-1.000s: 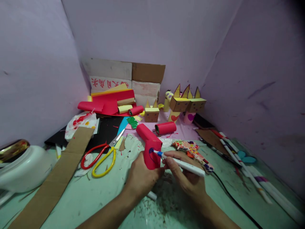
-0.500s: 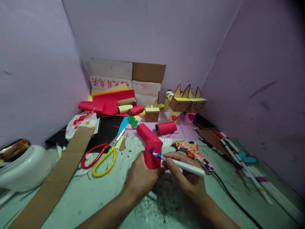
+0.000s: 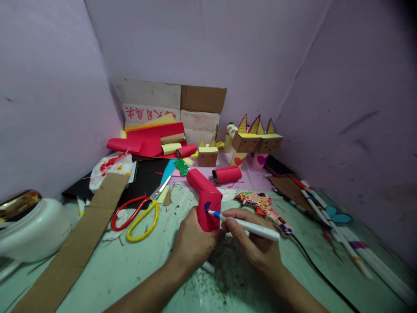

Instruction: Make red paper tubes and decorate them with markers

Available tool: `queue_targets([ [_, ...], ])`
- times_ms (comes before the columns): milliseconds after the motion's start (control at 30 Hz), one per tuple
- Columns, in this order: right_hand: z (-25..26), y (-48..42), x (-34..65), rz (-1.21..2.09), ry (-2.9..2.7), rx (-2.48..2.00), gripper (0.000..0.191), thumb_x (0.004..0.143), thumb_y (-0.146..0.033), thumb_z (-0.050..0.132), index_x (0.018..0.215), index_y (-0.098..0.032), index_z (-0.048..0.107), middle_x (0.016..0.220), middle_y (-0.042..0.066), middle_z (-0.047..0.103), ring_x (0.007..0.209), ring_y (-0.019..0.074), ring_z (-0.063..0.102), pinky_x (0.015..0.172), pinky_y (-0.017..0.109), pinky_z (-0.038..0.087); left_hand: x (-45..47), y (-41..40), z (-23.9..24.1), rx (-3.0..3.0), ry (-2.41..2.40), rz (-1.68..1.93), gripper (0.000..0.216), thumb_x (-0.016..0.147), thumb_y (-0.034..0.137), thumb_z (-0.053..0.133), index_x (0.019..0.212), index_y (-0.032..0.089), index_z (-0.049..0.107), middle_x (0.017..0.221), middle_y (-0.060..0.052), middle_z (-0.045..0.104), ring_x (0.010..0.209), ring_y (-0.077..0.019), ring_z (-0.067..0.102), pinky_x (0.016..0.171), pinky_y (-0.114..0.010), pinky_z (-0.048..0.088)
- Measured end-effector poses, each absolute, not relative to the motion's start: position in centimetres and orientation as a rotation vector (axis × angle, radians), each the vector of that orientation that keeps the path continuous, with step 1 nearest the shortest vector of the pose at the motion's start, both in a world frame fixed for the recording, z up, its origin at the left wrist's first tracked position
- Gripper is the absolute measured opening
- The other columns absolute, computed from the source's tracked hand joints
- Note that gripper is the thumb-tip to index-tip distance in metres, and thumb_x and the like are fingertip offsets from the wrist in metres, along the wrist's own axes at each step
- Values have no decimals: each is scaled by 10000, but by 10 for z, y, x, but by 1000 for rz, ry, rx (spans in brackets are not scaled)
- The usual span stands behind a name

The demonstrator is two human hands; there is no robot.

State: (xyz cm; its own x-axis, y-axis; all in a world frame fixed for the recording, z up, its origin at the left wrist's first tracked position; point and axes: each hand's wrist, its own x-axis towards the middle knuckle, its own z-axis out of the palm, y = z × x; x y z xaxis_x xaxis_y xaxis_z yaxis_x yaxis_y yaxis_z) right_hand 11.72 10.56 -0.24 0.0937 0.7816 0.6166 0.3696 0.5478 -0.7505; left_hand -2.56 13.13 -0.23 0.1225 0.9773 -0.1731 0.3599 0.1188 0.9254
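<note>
My left hand [image 3: 194, 240] is closed around a red paper-covered tube [image 3: 211, 221], which faces me with a blue, partly filled heart outline on it. In my right hand [image 3: 257, 239] is a white marker [image 3: 252, 227], its blue tip touching the left lobe of the heart. Just behind the held tube lies another red tube [image 3: 202, 181]; whether the two touch I cannot tell. A third red roll [image 3: 227, 174] rests farther back. Under my hands a white marker piece [image 3: 208, 267] shows in part.
Scissors [image 3: 143, 211] and a long cardboard strip [image 3: 78, 239] lie to the left, near a white pot [image 3: 39, 230]. To the right are a patterned glue gun [image 3: 265, 206] with a black cord and several markers [image 3: 335, 230]. Box-headed paper figures [image 3: 247, 143] stand at the back.
The blue filling in the heart's left lobe looks slightly larger, and the marker tip has shifted a little. Both hands keep nearly the same place.
</note>
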Motion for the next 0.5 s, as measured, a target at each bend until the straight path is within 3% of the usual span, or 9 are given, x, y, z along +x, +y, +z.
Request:
queue_targets([
  [200,-2,106,116,342,-1518,-1001,128,842,-143,651,897,-203,750,798,30,788,650,154,731,614,213,580,-24,131,0,1413,1417,787,378,684,413,748,966,210,600,945,-70,737,869,-268,673,738,-321,507],
  [500,3,105,117,400,-1544,-1030,122,854,-171,621,833,-186,740,711,43,769,578,171,709,537,243,566,-26,132,0,1426,1425,785,370,682,418,752,950,211,604,924,-66,738,845,-264,671,725,-316,505],
])
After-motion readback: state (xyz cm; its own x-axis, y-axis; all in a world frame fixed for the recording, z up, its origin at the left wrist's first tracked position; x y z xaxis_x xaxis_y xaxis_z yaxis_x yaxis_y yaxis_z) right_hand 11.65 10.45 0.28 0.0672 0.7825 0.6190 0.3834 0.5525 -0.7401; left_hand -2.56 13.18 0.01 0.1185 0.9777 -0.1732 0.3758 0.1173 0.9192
